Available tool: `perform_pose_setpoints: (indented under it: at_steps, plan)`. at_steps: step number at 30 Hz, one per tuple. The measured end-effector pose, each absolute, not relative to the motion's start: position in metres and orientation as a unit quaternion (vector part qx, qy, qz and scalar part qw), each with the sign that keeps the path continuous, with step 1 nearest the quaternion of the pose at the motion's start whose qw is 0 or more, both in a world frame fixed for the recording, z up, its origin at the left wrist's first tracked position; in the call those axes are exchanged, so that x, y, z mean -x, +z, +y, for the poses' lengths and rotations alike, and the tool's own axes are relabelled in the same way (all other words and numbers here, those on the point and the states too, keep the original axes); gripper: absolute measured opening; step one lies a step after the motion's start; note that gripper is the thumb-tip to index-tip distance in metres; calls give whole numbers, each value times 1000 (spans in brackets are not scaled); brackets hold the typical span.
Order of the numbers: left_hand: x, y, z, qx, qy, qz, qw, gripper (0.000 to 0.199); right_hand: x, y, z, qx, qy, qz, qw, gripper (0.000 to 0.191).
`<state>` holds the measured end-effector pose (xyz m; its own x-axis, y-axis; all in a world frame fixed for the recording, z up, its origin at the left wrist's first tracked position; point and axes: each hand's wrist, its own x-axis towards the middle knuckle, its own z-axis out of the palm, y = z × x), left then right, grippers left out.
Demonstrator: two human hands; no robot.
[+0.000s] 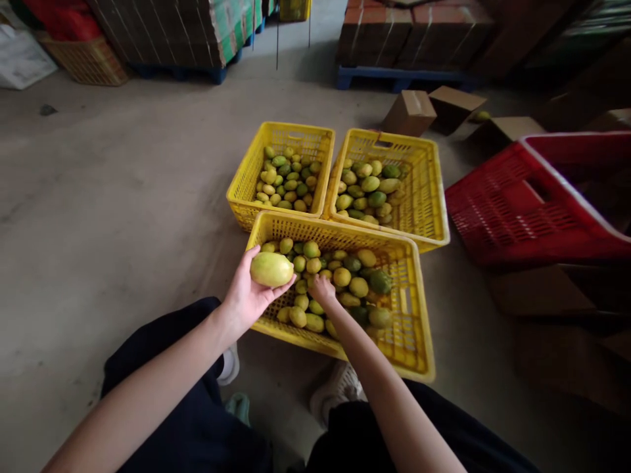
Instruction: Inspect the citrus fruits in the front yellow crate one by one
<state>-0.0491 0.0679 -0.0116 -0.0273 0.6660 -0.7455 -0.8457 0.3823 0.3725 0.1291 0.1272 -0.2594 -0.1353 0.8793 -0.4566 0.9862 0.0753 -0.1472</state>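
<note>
A large pale yellow-green lemon [271, 270] rests in my left hand [241, 289], thumb above and fingers curled beneath it. This hand is over the left edge of the near yellow crate [419, 315]. Inside that crate lie many lemons [342, 276], from yellow to dark green and of mixed sizes. My right hand [323, 290] reaches down among them, fingers bent and closed. What the right fingertips hold, if anything, is hidden by the hand.
Two more yellow crates with lemons, one back left [241, 177] and one back right [434, 190], adjoin the near crate. A red crate [493, 197] stands tilted at right, near cardboard boxes [410, 113]. Stacked cartons on blue pallets [374, 75] stand behind.
</note>
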Motion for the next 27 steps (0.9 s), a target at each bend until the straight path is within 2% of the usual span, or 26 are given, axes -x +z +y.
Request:
perform_pose_setpoints:
  at_steps: [9, 15, 18, 22, 27]
  plan:
    - [63, -17, 69, 57, 601, 438, 666, 22, -135, -274, 105, -675, -288, 669, 116, 65]
    - [61, -10, 71, 39, 595, 377, 709, 23, -143, -251, 102, -687, -390, 613, 23, 62]
    - [59, -5, 73, 29, 580, 365, 728, 32, -149, -218, 107, -676, -460, 574, -47, 46]
    - [59, -1, 72, 9, 571, 337, 749, 44, -154, -147, 118, -629, -554, 520, -163, 31]
    - [54, 7, 65, -44, 561, 313, 765, 42, -149, -44, 114, -524, -616, 493, -320, 25]
